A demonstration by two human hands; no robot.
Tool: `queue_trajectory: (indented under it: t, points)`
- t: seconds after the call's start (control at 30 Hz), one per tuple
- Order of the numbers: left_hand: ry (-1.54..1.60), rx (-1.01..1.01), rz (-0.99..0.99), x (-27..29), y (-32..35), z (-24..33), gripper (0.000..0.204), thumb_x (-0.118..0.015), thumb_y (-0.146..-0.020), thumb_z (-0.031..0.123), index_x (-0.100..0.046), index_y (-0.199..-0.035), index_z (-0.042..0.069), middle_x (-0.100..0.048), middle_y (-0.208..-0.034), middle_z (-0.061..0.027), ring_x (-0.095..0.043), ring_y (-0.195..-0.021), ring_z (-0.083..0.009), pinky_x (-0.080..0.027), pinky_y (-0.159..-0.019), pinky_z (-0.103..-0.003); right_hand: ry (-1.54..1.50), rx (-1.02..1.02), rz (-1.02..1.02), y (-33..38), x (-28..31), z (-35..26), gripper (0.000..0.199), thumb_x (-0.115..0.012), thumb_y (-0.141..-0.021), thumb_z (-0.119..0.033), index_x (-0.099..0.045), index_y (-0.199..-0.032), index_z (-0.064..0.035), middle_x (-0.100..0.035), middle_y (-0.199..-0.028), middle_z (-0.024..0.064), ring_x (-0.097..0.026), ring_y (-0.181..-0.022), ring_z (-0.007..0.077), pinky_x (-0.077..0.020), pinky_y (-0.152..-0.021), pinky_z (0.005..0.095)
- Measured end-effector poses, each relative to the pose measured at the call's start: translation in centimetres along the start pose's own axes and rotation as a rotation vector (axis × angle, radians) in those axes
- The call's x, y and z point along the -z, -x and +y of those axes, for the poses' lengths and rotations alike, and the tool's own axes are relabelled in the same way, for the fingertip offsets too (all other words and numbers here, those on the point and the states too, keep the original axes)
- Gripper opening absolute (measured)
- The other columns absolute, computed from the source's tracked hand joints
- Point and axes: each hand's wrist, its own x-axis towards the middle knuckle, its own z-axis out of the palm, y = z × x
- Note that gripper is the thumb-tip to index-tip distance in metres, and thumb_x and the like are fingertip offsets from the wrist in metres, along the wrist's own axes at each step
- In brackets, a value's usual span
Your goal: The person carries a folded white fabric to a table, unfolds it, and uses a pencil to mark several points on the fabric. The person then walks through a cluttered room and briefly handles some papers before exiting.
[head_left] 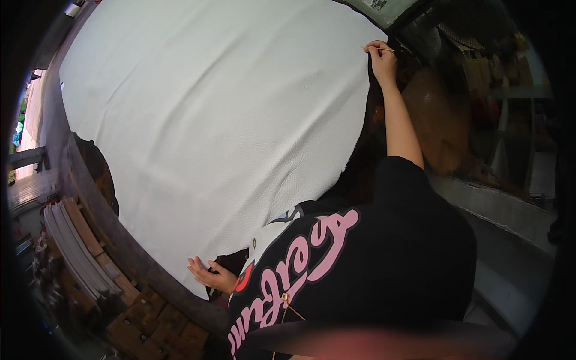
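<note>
A large white hide (240,108) with a pebbled grain, soft creases and an irregular outline lies spread before me. My right hand (382,60) is at its far right edge, arm stretched out. Its fingers pinch a thin, yellowish pen-like stick (387,50), whose tip is too small to make out. Near the hide's closest corner, my left hand (212,276) rests with fingers apart, touching the white surface and holding nothing. Dark material shows beneath the hide's edges on both sides.
A grey table edge (135,249) curves along the left. Below it are stacked pale strips (81,255) and brown boxes (141,321). At the right stand a brown, rounded surface (435,114) and a grey ledge (486,198). A fan-like grille (459,36) shows at the upper right.
</note>
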Motion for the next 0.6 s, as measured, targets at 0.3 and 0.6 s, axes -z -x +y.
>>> queue_trajectory:
  t: [0.3,0.6]
  points:
    - [0.046,-0.009,0.003,0.2,0.3,-0.5,0.038,-0.051,-0.095,0.024,-0.055,-0.129,0.007,-0.049,-0.143,-0.0094,-0.035,-0.138,-0.0347,-0.02,-0.112,-0.052,0.198,0.158,-0.099,8.3,3.5,-3.6,0.012,-0.062,-0.083,-0.022,-0.066,-0.078,-0.0119,-0.066,-0.088,0.0013,-0.056,-0.103,0.0214,-0.0357,-0.095,0.0402]
    - [0.053,-0.05,0.015,0.6,-0.1,-0.2,0.038,-0.053,-0.093,0.023,-0.057,-0.128,0.008,-0.05,-0.141,-0.0091,-0.038,-0.135,-0.0361,-0.023,-0.111,-0.051,0.185,0.269,-0.148,17.9,6.3,-10.2,0.009,-0.059,-0.081,-0.017,-0.062,-0.076,-0.0099,-0.063,-0.086,0.0031,-0.057,-0.102,0.0212,-0.0371,-0.092,0.0394]
